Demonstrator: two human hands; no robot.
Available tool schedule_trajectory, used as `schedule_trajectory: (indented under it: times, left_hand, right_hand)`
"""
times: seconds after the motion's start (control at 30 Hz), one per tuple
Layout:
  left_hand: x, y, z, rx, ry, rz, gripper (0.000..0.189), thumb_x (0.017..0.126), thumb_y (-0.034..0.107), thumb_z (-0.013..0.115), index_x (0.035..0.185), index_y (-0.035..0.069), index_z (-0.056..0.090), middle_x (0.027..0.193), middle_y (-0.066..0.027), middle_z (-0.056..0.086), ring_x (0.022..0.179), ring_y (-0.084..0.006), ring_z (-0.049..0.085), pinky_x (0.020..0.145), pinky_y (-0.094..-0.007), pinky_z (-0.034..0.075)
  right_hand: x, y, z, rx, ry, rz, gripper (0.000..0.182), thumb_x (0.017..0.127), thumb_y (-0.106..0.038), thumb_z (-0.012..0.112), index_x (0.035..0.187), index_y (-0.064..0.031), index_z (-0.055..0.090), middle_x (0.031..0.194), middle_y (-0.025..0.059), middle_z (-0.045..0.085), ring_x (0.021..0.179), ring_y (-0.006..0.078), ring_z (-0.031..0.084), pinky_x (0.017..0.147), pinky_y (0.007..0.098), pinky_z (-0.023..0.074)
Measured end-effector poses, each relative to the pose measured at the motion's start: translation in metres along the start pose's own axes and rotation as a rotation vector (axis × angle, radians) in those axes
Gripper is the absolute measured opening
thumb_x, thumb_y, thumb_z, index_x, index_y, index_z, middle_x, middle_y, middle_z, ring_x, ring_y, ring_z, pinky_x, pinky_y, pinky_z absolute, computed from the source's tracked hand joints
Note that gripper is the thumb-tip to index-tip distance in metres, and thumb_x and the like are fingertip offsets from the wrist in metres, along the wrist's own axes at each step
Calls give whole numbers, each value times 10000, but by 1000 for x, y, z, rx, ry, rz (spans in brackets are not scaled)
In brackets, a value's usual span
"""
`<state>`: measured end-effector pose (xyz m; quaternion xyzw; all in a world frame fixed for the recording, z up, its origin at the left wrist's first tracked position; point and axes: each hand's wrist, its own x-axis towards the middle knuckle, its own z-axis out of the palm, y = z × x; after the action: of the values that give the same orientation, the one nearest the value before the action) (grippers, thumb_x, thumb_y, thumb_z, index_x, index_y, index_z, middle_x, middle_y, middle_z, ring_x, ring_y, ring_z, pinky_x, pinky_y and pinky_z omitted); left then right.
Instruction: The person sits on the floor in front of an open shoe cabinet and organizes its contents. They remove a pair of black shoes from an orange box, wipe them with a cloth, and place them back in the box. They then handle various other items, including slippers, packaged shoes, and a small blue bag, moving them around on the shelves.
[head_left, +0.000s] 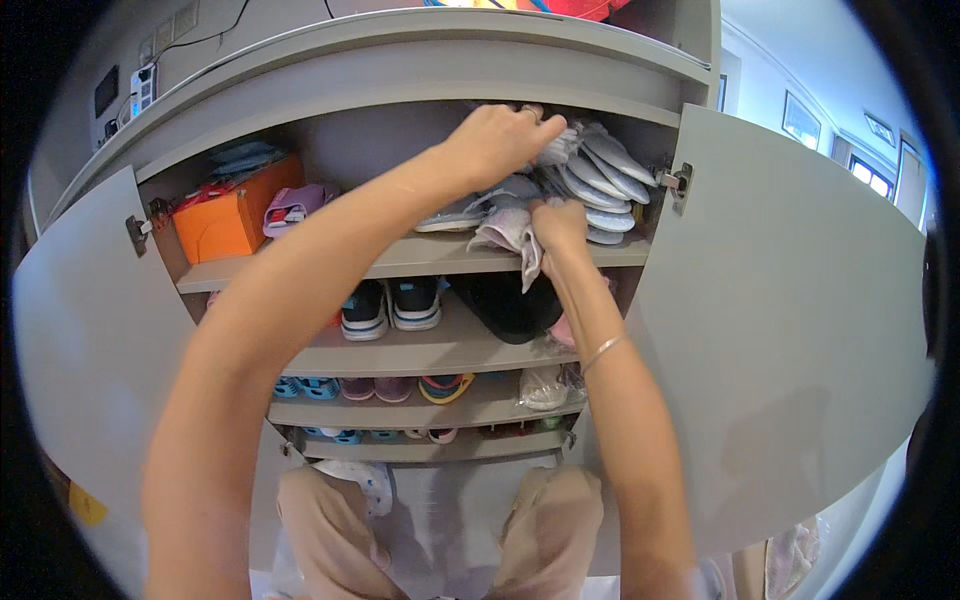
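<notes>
In the upper compartment of an open shoe cabinet, my right hand (562, 225) grips a pale pinkish-grey cloth (506, 231), whose loose end hangs over the shelf's front edge. Just above it, my left hand (506, 142) is curled over the near end of a stack of pale slippers (604, 180), some of them tilted and fanned out to the right. A crumpled whitish part lies under its fingers, and the fingertips are partly hidden. Left of the cloth, grey shoes (457, 214) with light soles sit on the same shelf (420, 256), partly behind my left forearm.
An orange box (232, 221) and a purple slipper (292, 208) occupy the shelf's left side. Lower shelves hold dark sneakers (391, 304), a black item (510, 304) and several small shoes. The left door (97, 322) and right door (780, 315) stand swung outward.
</notes>
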<state>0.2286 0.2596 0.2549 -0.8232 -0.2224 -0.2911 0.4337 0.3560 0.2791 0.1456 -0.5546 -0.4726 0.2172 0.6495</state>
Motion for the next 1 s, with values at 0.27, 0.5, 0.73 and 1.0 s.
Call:
schedule_trajectory:
  times: [0.27,0.5,0.73,1.0]
  left_hand:
    - [-25,17,21,-186,-107,-249,572,778,428,656,1211,105,468,1144,-235,542,1087,-405,529,825,-497,492]
    - [-47,19,8,-410,16,-462,1026,597,559,768,1398,118,302,1330,-291,380,1211,-449,419,996,-493,380]
    - [-93,8,20,-523,74,-737,847,668,466,778,1256,-20,408,1100,-279,574,1074,-377,568,934,-414,441]
    - [-68,50,45,-601,203,-512,400,794,242,690,1065,34,483,1044,-252,591,837,-407,610,733,-453,478]
  right_hand:
    - [-38,-34,-12,-672,102,-343,349,808,-276,635,924,53,622,897,286,631,877,432,611,762,481,484]
    - [-47,-4,-46,-201,135,-541,199,808,-193,618,880,-8,631,761,190,658,715,330,644,673,406,480]
    - [-49,11,-37,147,171,-484,146,830,-144,606,884,-9,615,719,118,655,678,203,622,681,329,467]
    - [-46,12,-35,96,225,-510,143,829,-143,599,886,-13,616,728,129,651,693,225,630,690,338,472]
